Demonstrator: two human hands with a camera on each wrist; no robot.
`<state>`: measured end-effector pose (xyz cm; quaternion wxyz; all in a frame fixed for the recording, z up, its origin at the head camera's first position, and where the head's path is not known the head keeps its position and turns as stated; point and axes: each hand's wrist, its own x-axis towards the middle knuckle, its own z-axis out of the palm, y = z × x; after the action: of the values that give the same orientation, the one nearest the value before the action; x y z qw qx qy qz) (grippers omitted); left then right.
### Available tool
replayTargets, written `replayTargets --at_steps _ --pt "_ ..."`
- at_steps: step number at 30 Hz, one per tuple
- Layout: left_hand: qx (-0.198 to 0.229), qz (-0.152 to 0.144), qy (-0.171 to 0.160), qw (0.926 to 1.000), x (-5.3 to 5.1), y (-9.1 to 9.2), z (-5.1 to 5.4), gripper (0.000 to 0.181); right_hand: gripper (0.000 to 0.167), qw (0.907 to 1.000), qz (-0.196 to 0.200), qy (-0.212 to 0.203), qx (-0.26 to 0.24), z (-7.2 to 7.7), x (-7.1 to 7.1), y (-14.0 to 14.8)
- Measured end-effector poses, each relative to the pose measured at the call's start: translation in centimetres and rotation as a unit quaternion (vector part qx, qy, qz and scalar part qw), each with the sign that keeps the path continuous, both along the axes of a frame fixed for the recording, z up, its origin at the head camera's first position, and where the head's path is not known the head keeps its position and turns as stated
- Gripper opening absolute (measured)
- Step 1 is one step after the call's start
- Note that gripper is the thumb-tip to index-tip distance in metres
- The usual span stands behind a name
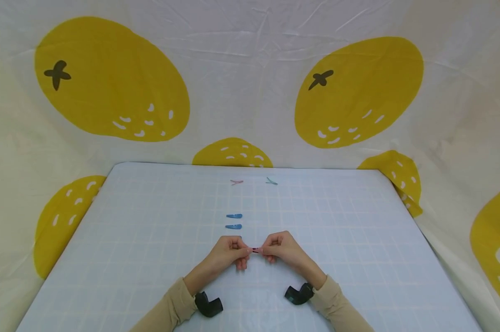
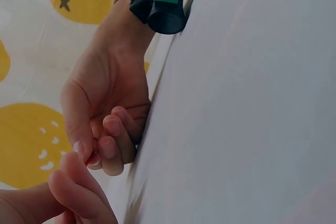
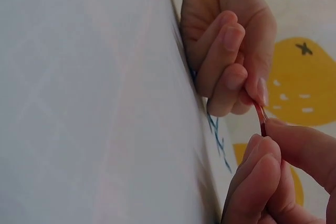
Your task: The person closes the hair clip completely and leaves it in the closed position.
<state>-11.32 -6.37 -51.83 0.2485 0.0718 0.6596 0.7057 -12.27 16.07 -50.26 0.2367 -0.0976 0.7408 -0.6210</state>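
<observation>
A small reddish-pink hair clip (image 1: 255, 250) is held between my two hands above the table, its ends covered by fingertips. My left hand (image 1: 232, 251) pinches one end between thumb and forefinger. From the other side, my right hand (image 1: 280, 249) pinches the opposite end the same way. In the right wrist view the thin red clip (image 3: 261, 119) bridges both sets of fingertips. Just beyond the left hand lie two blue snap hair clips, an upper blue clip (image 1: 234, 216) and a lower blue clip (image 1: 233, 227), side by side.
Farther back on the white gridded tabletop (image 1: 171, 203) lie a pink clip (image 1: 237, 182) and a green clip (image 1: 272, 181), both spread apart. Black wrist cameras, one on the left (image 1: 208, 305), stick out inward from the sleeves. A lemon-patterned cloth (image 1: 241, 92) hangs behind.
</observation>
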Motion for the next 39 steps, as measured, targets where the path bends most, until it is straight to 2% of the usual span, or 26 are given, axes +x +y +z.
replayTargets --at_steps 7,14,30,39 --pt "-0.011 0.007 0.011 0.9999 0.31 0.14 0.22 0.017 0.017 0.9999 -0.01 0.01 0.002 0.22 0.17 -0.27" --pt "-0.014 0.014 0.039 0.999 0.49 0.48 -0.02 0.016 0.016 0.9994 -0.017 0.031 0.004 -0.17 0.27 -0.57" --pt "-0.003 -0.002 0.025 0.9997 0.21 0.16 -0.09 0.015 0.016 0.9993 -0.014 0.032 0.011 -0.16 0.15 -0.61" --pt "0.0 -0.016 0.022 0.9996 -0.15 -0.07 -0.53 0.016 0.013 0.9997 -0.003 0.022 0.01 -0.23 -0.03 -0.34"
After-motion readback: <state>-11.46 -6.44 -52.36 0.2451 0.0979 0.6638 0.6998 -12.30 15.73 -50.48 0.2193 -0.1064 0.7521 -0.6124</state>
